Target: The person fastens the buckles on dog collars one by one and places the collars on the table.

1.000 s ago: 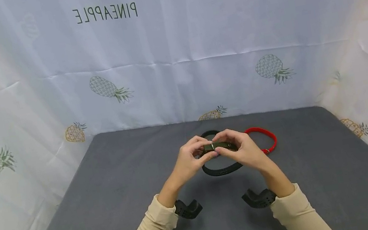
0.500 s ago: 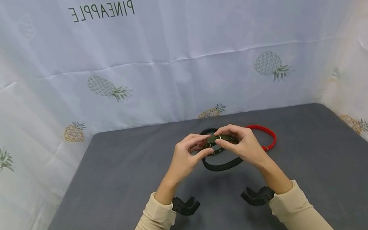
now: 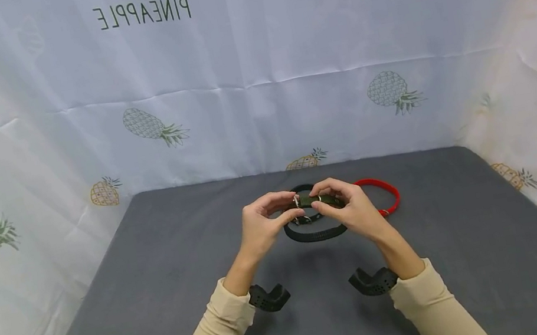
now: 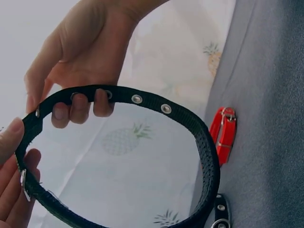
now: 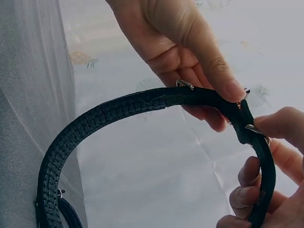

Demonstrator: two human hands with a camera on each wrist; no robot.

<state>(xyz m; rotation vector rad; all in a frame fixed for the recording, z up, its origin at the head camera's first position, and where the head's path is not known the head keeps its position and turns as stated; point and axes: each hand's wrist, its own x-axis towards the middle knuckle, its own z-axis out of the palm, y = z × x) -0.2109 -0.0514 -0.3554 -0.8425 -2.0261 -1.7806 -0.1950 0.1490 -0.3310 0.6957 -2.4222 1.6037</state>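
A dark green dog collar (image 3: 316,235), closed into a loop with a thicker ribbed section, is held up above the table. My left hand (image 3: 262,222) pinches it near the metal buckle (image 3: 298,201); in the right wrist view the thumb of the left hand (image 5: 175,42) lies on the strap beside a D-ring (image 5: 185,84). My right hand (image 3: 354,212) grips the overlapped strap by a metal keeper (image 3: 319,198). Fingers of the right hand (image 4: 90,52) curl round the strap with eyelets (image 4: 137,99) in the left wrist view. The hands partly hide the strap end.
A red collar (image 3: 396,196) lies on the grey table (image 3: 159,282), right of my hands. Behind the held loop lies a black collar (image 3: 303,187) with a silver buckle. A pineapple-print curtain (image 3: 245,64) surrounds the table's back and sides.
My left hand has slid left along the strap, away from the right fingers, and the buckle now shows between the hands. My right hand keeps its grip.
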